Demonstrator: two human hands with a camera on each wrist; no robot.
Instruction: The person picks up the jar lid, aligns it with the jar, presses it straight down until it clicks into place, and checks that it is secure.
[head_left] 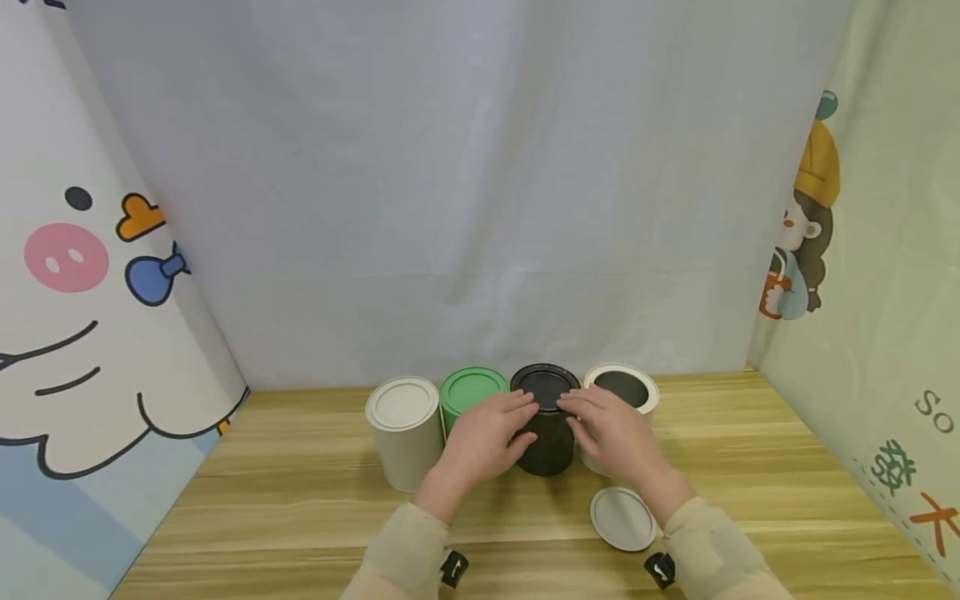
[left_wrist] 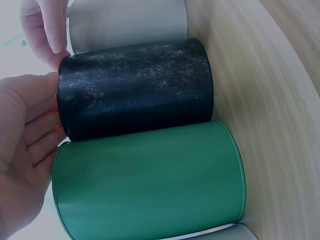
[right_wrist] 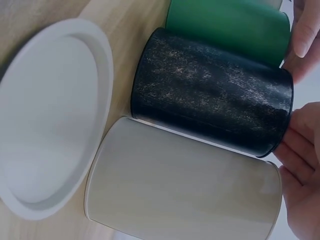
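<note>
A black canister (head_left: 546, 454) stands upright with a black lid (head_left: 546, 382) on top. My left hand (head_left: 480, 437) is at the lid's left edge, fingers extended over it; in the left wrist view, its thumb lies near the rim. From the other side, my right hand (head_left: 618, 429) lays its fairly straight fingers along the lid's right edge. The right wrist view shows that hand's fingers beside the top of the black canister (right_wrist: 210, 95). To the right is an uncovered off-white canister (head_left: 652, 400), dark inside and partly hidden by my right hand.
Left of the black canister stand a lidded green canister (head_left: 472, 385) and a lidded white one (head_left: 408, 450), all in a row. A round white lid (head_left: 624, 518) lies flat on the wooden table (head_left: 285, 500) before the right canister. A grey curtain (head_left: 375, 208) hangs behind.
</note>
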